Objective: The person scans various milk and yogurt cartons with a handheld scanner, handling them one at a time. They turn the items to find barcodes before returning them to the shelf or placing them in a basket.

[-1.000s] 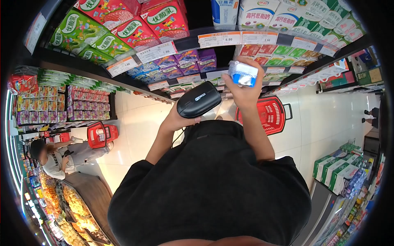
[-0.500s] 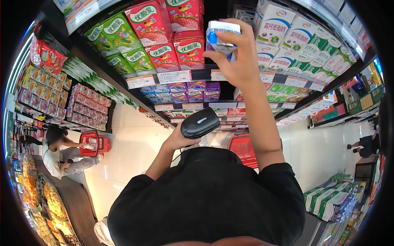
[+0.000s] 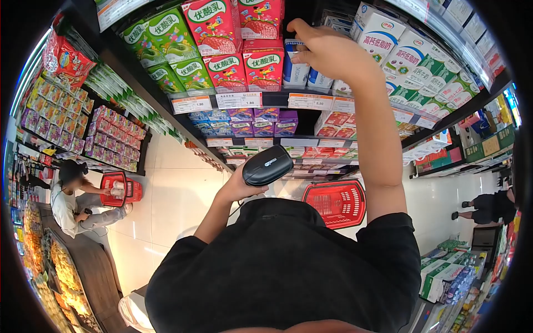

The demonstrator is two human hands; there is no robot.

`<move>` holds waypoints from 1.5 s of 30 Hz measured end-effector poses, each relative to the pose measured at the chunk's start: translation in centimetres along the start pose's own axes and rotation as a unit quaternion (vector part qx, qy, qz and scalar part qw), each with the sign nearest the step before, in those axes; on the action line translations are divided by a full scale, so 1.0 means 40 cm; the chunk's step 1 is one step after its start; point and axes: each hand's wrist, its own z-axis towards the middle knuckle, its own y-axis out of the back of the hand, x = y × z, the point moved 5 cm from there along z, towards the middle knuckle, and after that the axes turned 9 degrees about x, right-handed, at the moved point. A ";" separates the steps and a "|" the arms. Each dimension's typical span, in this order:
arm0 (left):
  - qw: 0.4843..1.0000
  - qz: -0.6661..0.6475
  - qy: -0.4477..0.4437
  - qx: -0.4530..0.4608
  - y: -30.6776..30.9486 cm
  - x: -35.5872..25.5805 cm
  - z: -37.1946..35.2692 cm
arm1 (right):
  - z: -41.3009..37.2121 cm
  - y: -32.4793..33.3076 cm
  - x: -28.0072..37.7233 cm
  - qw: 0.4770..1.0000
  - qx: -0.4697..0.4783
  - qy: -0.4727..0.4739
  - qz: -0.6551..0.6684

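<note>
A black handheld barcode scanner (image 3: pixel 268 165) lies in my left hand (image 3: pixel 240 185), whose fingers are wrapped round its underside. My right hand (image 3: pixel 325 53) reaches into the upper shelf, its index finger and thumb apart. The hand is at the top of a blue-and-white milk carton (image 3: pixel 295 69) standing upright; the thumb overlaps its upper front. Beside it another blue-and-white carton (image 3: pixel 318 79) is partly covered by the hand. Red drink cartons (image 3: pixel 264 69) stand directly left, and white low-fat milk boxes (image 3: pixel 380 34) to the right.
Price tags (image 3: pixel 239 100) line the shelf edge. Lower shelves hold purple cartons (image 3: pixel 264 129). A red shopping basket (image 3: pixel 335 202) is in front of me. At the left, a person (image 3: pixel 72 205) sits beside another red basket (image 3: pixel 121 188); a second person (image 3: pixel 488 206) is far right.
My right hand has moved back into the shelf, and the blue-and-white carton it held out in front now stands upright there. More of the red basket shows. The scanner stays in my left hand.
</note>
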 end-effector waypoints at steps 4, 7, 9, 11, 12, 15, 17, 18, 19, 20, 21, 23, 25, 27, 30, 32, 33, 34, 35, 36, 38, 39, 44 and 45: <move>1.000 0.011 -0.027 -0.003 0.002 0.008 0.002 | -0.002 0.005 -0.006 0.998 0.043 -0.013 0.036; 1.000 0.009 0.001 -0.003 0.015 0.012 0.001 | -0.019 0.005 0.000 1.000 -0.003 0.004 -0.023; 0.999 -0.009 0.044 0.025 0.027 0.044 -0.002 | -0.026 -0.005 0.009 0.996 -0.018 0.000 -0.088; 0.999 0.009 0.040 0.028 0.027 0.045 0.001 | -0.022 -0.033 0.020 0.967 -0.007 -0.043 -0.253; 0.999 0.012 0.047 0.025 0.024 0.045 0.002 | -0.026 -0.040 0.014 0.966 -0.017 -0.056 -0.254; 0.998 0.028 0.050 0.023 0.024 0.053 0.002 | -0.043 0.012 0.065 0.965 0.077 -0.071 -0.241; 0.999 0.003 0.047 0.021 0.023 0.056 0.001 | -0.067 0.023 0.087 0.963 0.061 -0.064 -0.253; 0.999 0.010 0.047 0.024 0.024 0.057 0.000 | -0.085 0.030 0.102 0.962 0.044 -0.056 -0.265; 0.998 0.007 0.052 0.026 0.024 0.061 -0.001 | -0.114 0.049 0.119 0.968 0.068 -0.038 -0.236; 0.999 -0.002 0.036 0.026 0.026 0.060 -0.002 | -0.151 0.062 0.129 0.974 0.093 -0.020 -0.206; 0.999 -0.013 0.022 0.026 0.028 0.060 -0.006 | -0.187 0.068 0.134 0.975 0.005 0.011 -0.220; 0.998 -0.018 0.059 -0.001 0.039 0.066 -0.021 | -0.278 0.070 0.129 0.972 -0.072 0.033 -0.220; 0.998 -0.011 0.064 -0.012 0.050 0.074 -0.032 | -0.373 0.099 0.094 0.992 -0.106 -0.010 -0.068; 0.998 -0.027 0.051 -0.006 0.062 0.099 -0.038 | -0.476 0.007 -0.010 0.960 -0.137 0.017 0.242; 0.995 -0.066 0.069 0.009 0.055 0.105 -0.041 | -0.574 -0.364 -0.151 0.653 -0.199 -0.005 0.731; 0.995 -0.069 0.066 -0.001 0.036 0.096 -0.031 | -0.627 -0.636 -0.137 0.350 -0.231 -0.035 0.907; 0.995 -0.070 0.072 0.002 0.031 0.098 -0.027 | -0.619 -0.702 -0.092 0.203 -0.243 -0.026 0.948; 0.995 -0.057 0.086 0.010 0.027 0.102 -0.024 | -0.629 -0.746 -0.068 0.138 -0.281 -0.109 0.943; 0.994 -0.043 0.097 0.017 0.026 0.106 -0.021 | -0.643 -0.778 -0.048 0.071 -0.314 -0.190 0.927; 0.993 -0.043 0.103 0.026 0.018 0.107 -0.015 | -0.638 -0.776 -0.031 0.040 -0.282 -0.176 0.942; 0.990 -0.043 0.130 0.030 -0.004 0.107 -0.005 | -0.641 -0.762 -0.013 0.046 -0.224 -0.148 0.962; 0.986 -0.045 0.155 0.036 -0.020 0.110 0.000 | -0.631 -0.746 0.002 0.055 -0.167 -0.121 0.977; 0.985 0.007 0.144 0.093 -0.079 0.078 0.032 | -0.635 -0.631 -0.048 0.456 -0.339 -0.328 0.755; 0.985 0.007 0.145 0.095 -0.080 0.083 0.031 | -0.626 -0.606 -0.048 0.455 -0.341 -0.329 0.754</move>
